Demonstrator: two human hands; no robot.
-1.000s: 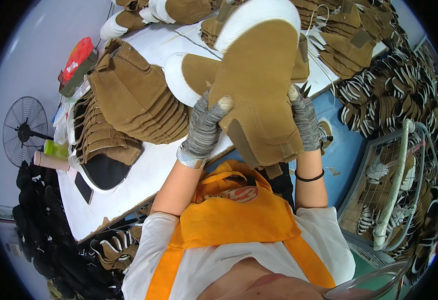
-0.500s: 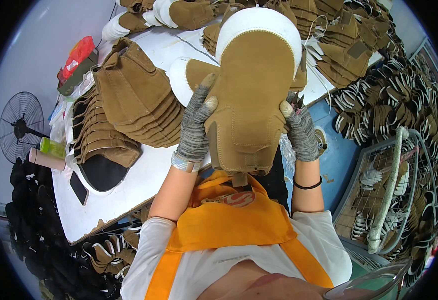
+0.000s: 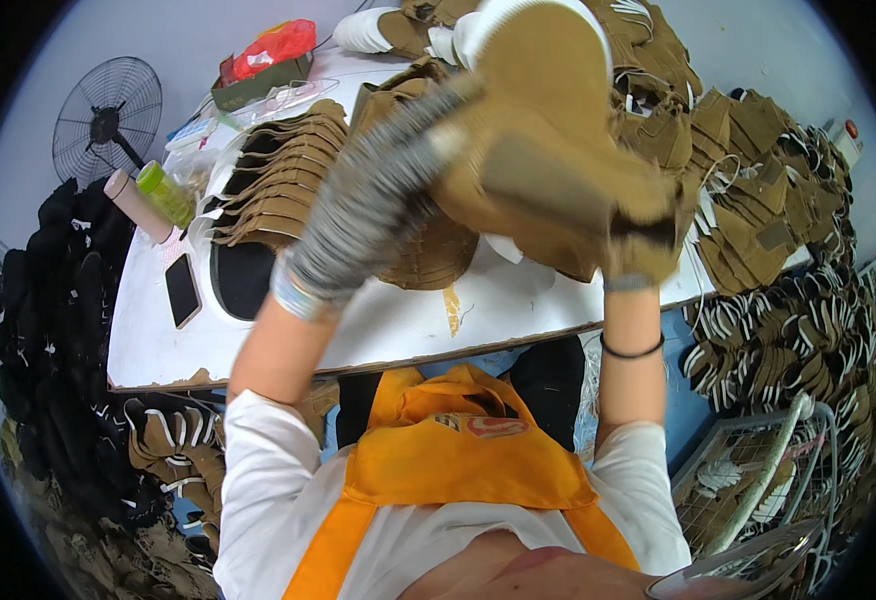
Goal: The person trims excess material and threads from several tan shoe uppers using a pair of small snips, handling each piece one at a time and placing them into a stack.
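Bright, cool, even light washed the white tabletop [image 3: 358, 342], leaving only soft shadows. And there was the blur: the brown shoe upper [image 3: 543, 110] smeared, the gloved left hand [image 3: 363, 195] streaking right along with it, while the phone [image 3: 184, 291] and the fan [image 3: 106, 124] came out far crisper! Black goods [image 3: 58, 340] sank into murk at the left; fisheye distortion bowed the walls toward a dark, rounded rim.

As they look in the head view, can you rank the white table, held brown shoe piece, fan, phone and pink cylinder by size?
1. White table
2. Brown shoe piece, nearer the camera
3. Fan
4. Phone and pink cylinder: too alike to rank
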